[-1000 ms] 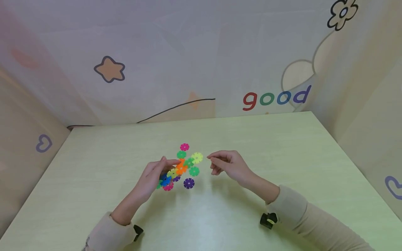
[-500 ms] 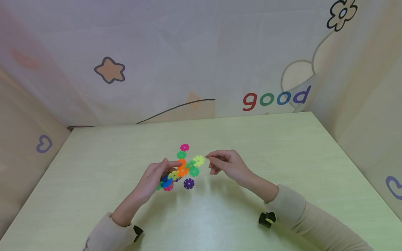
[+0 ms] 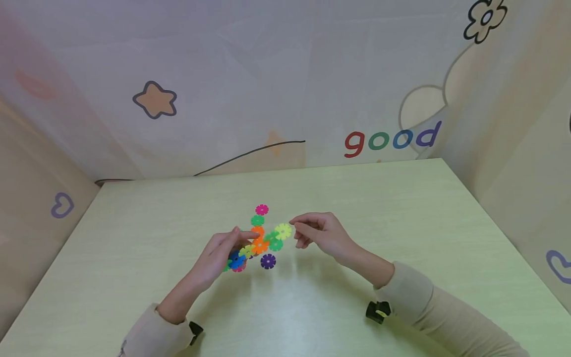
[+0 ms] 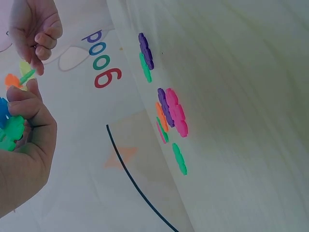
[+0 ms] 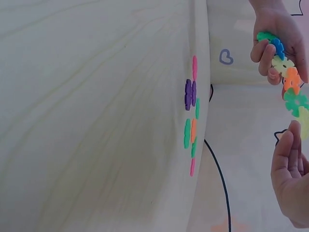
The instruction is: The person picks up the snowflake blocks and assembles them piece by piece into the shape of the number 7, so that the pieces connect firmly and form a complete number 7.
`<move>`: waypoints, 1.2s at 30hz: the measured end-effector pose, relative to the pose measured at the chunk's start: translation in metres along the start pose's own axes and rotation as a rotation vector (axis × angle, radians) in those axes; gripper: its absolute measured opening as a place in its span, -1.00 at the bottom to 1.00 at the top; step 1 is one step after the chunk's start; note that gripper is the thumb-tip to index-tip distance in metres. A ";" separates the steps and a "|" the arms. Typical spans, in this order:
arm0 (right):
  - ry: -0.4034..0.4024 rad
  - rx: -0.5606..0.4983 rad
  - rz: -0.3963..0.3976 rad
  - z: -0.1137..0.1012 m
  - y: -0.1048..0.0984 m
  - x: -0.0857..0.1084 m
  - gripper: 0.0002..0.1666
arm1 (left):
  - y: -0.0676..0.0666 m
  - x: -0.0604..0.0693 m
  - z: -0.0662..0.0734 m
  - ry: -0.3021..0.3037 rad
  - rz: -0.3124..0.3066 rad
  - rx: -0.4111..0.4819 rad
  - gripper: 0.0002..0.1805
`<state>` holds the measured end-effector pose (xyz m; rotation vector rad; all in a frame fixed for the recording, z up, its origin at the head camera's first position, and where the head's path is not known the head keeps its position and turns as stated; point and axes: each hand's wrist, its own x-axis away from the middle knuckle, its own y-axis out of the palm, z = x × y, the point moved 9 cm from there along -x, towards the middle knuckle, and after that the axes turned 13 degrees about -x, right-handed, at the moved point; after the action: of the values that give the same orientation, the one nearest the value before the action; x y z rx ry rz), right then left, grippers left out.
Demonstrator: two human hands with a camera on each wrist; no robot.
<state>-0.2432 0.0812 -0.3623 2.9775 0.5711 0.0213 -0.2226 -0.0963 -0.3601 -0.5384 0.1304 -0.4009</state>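
Note:
A chain of linked plastic snowflake discs, with blue (image 3: 236, 259), orange (image 3: 259, 246), green (image 3: 270, 238) and other colours, is held at its near end by my left hand (image 3: 213, 258). In the right wrist view, the fingers curl round its green and blue discs (image 5: 278, 48). A pale yellow disc (image 3: 283, 231) forms the far end. Right beside its edge are the thumb and index fingertips of my right hand (image 3: 324, 237); whether they touch it I cannot tell. The left wrist view shows the chain partly cut off and my right hand (image 4: 36, 29) above it.
Loose snowflake discs lie on the pale table (image 3: 357, 198) beneath and behind the chain: pink (image 3: 261, 209), green (image 3: 257, 220), purple (image 3: 268, 261) and several others, some partly hidden by the left hand. A printed curtain (image 3: 241, 99) hangs along the table's back edge.
My right hand has moved slightly left, closing the gap to the yellow disc. The chain's far end has shifted a little right and towards me. The loose discs lie as before.

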 end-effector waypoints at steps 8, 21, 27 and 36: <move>0.006 0.014 -0.014 -0.002 0.006 0.000 -0.70 | 0.003 0.000 0.000 0.018 -0.029 0.042 -0.38; -0.003 0.019 -0.035 -0.002 0.009 -0.001 -0.69 | 0.005 0.001 0.000 -0.003 -0.046 0.061 -0.39; 0.002 0.025 -0.033 0.000 0.010 -0.003 -0.70 | 0.007 0.000 -0.001 -0.010 -0.073 0.080 -0.36; 0.007 0.034 -0.026 0.002 0.010 -0.003 -0.71 | 0.011 0.000 -0.004 -0.031 -0.114 0.077 -0.37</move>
<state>-0.2426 0.0704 -0.3627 3.0037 0.6168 0.0196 -0.2199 -0.0891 -0.3690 -0.4771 0.0545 -0.5064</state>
